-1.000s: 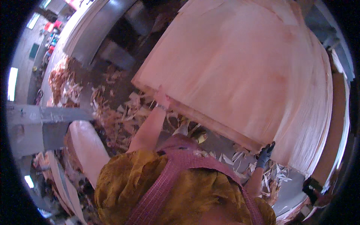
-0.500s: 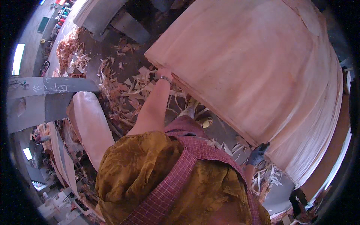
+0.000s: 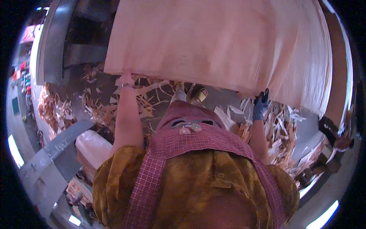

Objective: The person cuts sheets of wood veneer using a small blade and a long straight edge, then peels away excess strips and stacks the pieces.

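Note:
A broad stack of thin, pale pinkish wood veneer sheets (image 3: 213,45) lies before me, its near edge running almost level across the view. My left hand (image 3: 127,79), bare with a bracelet at the wrist, is closed on that edge close to the left corner; the sheet hides part of its fingers. Farther right, my right hand (image 3: 260,107) wears a grey-blue glove with dark fingertips and grips the same edge. How many sheets the hands hold cannot be made out. The sheets look wavy and ragged toward the right.
Torn veneer scraps (image 3: 280,133) litter the floor around my feet, with another heap (image 3: 53,107) at the left. A grey metal beam (image 3: 57,147) and a pale rolled veneer piece (image 3: 93,149) stand by my left elbow. Dark machine parts (image 3: 335,135) sit at the right.
My view has turned, so the veneer's near edge, slanting before, now lies nearly level. Both hands stay on that edge, and my right arm shows more fully.

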`<act>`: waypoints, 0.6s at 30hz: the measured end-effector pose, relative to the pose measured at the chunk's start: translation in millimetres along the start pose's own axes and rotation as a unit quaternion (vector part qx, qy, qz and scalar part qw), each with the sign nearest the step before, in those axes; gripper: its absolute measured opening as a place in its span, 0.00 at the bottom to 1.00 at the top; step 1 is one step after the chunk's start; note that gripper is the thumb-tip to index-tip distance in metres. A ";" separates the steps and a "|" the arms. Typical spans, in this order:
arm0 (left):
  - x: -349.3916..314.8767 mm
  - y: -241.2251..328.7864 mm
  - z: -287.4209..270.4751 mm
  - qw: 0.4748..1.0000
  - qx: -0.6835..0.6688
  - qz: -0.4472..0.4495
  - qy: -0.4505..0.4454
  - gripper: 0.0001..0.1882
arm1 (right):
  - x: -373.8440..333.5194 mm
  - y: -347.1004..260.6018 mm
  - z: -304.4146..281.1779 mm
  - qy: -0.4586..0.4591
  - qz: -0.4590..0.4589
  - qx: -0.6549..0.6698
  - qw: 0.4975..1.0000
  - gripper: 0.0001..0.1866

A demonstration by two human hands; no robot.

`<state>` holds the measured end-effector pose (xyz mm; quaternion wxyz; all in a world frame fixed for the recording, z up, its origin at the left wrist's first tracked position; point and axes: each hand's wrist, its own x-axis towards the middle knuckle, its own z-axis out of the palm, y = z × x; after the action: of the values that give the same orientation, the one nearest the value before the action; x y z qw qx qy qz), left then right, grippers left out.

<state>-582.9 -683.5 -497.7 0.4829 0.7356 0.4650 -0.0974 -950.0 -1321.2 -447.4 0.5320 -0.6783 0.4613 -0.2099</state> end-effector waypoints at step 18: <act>25.2 -22.4 -18.8 0.973 0.014 0.157 -0.171 0.21 | -27.8 -24.8 0.1 0.015 -0.006 -0.042 0.999 0.26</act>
<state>-592.3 -651.3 -516.8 0.5543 0.7783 0.2531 -0.1513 -953.5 -1297.3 -419.0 0.4950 -0.6993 0.4738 -0.2038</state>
